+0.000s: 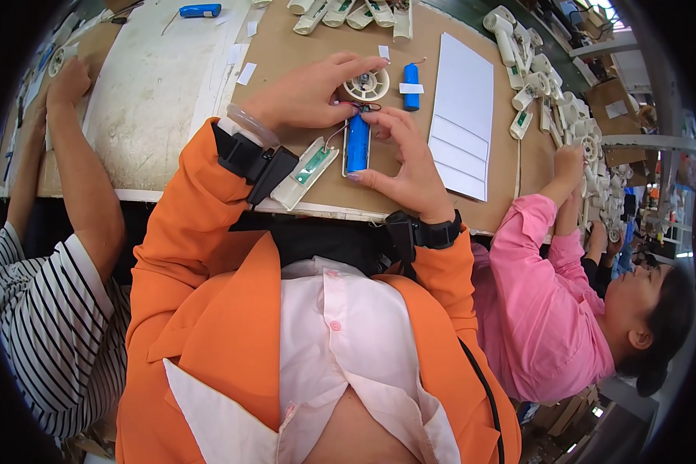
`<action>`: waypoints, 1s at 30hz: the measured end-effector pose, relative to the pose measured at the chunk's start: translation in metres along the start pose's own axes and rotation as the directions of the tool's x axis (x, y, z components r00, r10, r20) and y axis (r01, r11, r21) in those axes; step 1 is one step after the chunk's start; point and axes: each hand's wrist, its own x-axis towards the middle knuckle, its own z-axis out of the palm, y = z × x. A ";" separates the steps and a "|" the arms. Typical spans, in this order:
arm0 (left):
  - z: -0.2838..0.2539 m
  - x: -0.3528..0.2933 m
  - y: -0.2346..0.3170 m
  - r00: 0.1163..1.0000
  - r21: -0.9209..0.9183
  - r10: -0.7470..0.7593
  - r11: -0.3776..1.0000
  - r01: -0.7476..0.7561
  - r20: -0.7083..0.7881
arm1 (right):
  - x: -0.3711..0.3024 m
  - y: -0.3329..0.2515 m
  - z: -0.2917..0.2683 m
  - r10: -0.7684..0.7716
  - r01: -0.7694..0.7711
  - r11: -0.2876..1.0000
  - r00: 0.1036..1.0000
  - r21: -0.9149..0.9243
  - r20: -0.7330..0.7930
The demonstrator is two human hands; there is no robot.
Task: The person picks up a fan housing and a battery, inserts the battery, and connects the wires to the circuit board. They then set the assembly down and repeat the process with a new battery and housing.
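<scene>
A white handheld fan lies in front of me, its round head (373, 90) pointing away and its handle half holding a blue cylindrical battery (357, 145). My left hand (298, 91) reaches over the fan head, index finger across its rim and thumb near dark wires at the battery's far end. My right hand (411, 164) closes on the battery from the right, thumb at its near end, fingertips at its far end. Left of it, a separate white handle cover (292, 188) carries a green circuit board (312, 165), with a thin wire running toward the fan.
Another blue battery (411, 76) with a white label lies beyond my right hand, beside white sheets (460, 116). White fan parts (340, 11) are piled at the back and along the right (530, 85). Co-workers in a striped shirt (69, 325) and pink shirt (545, 301) sit either side.
</scene>
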 end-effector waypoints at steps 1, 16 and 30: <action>0.000 0.000 0.001 1.000 0.000 0.003 1.000 -0.003 0.003 | 0.000 0.001 0.000 0.009 -0.009 1.000 1.000 0.024 0.005; 0.003 -0.002 0.003 0.999 0.035 -0.003 0.999 0.004 -0.033 | 0.010 -0.001 -0.004 0.292 -0.300 0.954 0.941 0.022 0.170; 0.007 -0.002 -0.002 0.998 -0.007 -0.019 1.000 0.018 -0.056 | 0.020 -0.005 -0.010 0.343 -0.332 0.939 0.908 -0.086 0.242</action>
